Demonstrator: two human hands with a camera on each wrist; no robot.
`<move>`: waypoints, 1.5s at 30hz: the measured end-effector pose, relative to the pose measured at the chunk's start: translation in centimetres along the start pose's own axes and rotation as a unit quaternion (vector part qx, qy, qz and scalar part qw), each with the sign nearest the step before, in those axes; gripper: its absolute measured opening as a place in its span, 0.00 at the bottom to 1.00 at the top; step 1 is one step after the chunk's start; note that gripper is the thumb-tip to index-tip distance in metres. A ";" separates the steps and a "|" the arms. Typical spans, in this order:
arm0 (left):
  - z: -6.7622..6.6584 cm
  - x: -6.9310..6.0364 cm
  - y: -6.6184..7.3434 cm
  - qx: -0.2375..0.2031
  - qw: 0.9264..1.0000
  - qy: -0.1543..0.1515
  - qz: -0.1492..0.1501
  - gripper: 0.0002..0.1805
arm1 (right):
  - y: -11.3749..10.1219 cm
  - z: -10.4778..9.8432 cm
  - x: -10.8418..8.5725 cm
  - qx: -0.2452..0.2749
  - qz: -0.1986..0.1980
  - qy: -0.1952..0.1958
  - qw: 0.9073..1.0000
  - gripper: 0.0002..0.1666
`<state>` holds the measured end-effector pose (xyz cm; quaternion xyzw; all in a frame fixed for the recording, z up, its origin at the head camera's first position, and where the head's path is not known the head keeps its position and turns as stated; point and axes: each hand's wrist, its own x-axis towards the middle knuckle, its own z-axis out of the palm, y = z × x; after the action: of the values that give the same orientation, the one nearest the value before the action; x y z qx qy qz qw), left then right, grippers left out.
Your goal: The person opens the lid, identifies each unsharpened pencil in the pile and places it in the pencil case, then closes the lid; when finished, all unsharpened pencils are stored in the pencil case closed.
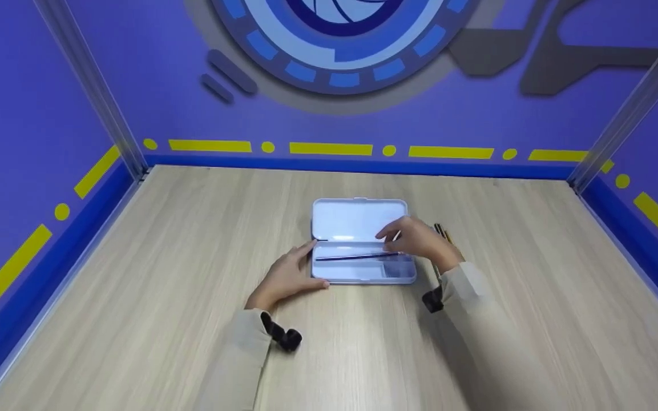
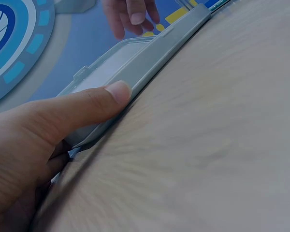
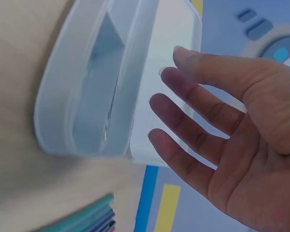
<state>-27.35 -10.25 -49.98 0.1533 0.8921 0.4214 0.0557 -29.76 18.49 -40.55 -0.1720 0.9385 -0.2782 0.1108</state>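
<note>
A white pencil case (image 1: 357, 274) lies with its lid (image 1: 351, 220) raised at the back. One thin dark pencil (image 1: 351, 257) rests inside, along the long compartment. At the case's left end my left hand (image 1: 285, 277) holds it, the thumb (image 2: 101, 101) on the front wall and the fingers round the left side, partly hidden. My right hand (image 1: 418, 238) hovers over the right part of the case, fingers spread and slightly bent, holding nothing. In the right wrist view a gap shows between those fingertips and the case.
Several pencils (image 3: 94, 217) lie on the wooden table (image 1: 163, 257) just right of the case, partly covered by my right hand and wrist in the head view. Blue-purple panels (image 1: 134, 85) enclose the table at the back and both sides.
</note>
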 end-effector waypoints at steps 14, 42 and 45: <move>0.0 0.1 -0.1 -0.004 1.000 -0.003 0.012 0.55 | 4.6 -2.2 -3.2 0.008 0.008 0.047 0.999 0.18; -0.1 -0.1 0.0 -0.001 1.000 -0.003 0.021 0.56 | 11.1 -3.9 -8.1 0.062 0.120 0.002 0.991 0.30; -0.1 -0.1 0.1 -0.001 1.000 -0.005 0.019 0.56 | 11.5 -4.0 -8.3 0.062 0.127 -0.015 0.990 0.31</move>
<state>-27.30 -10.33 -49.83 0.1718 0.8885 0.4223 0.0524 -26.38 32.65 -42.78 -0.0479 0.9319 -0.3168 0.1699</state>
